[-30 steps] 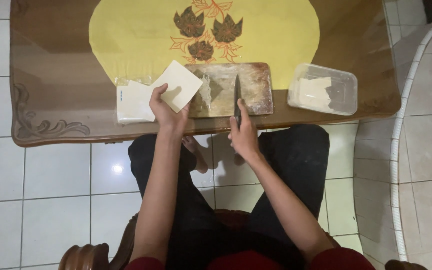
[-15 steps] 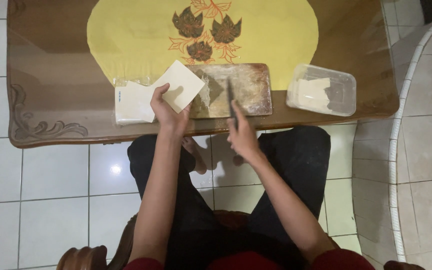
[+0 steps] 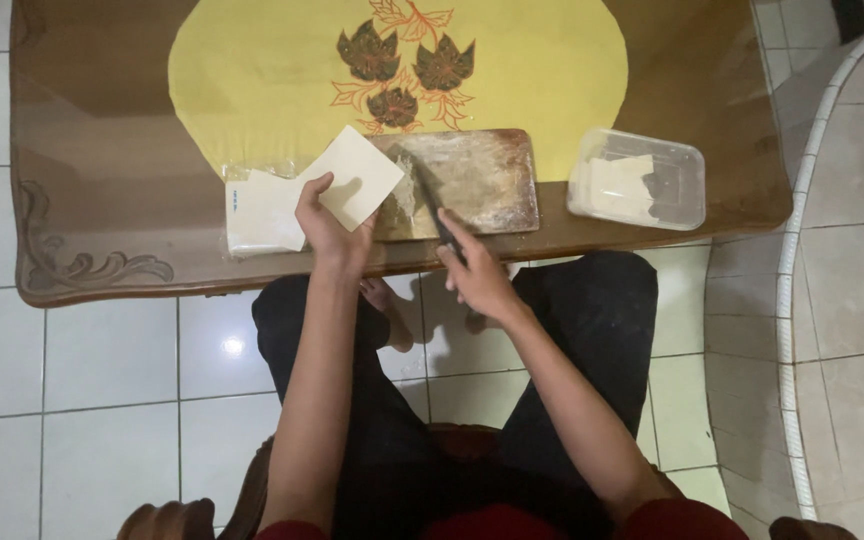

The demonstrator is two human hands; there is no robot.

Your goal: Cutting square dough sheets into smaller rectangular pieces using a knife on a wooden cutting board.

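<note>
My left hand (image 3: 327, 225) holds up a pale square sheet of dough (image 3: 357, 176) by its near corner, tilted like a diamond over the left end of a floured wooden cutting board (image 3: 482, 178). My right hand (image 3: 477, 270) grips the dark handle of a knife (image 3: 430, 195) at the table's near edge; its blade lies slanted on the board's left part. A stack of the same pale sheets in a clear wrapper (image 3: 257, 210) lies just left of my left hand.
A clear plastic container (image 3: 637, 178) with pale sheets stands right of the board. A yellow oval mat with a leaf pattern (image 3: 402, 60) covers the brown wooden table (image 3: 102, 150). My legs in dark trousers are below, over white floor tiles.
The knife blade has swung from upright to slanted toward the left across the board. The left hand still holds the sheet in nearly the same place.
</note>
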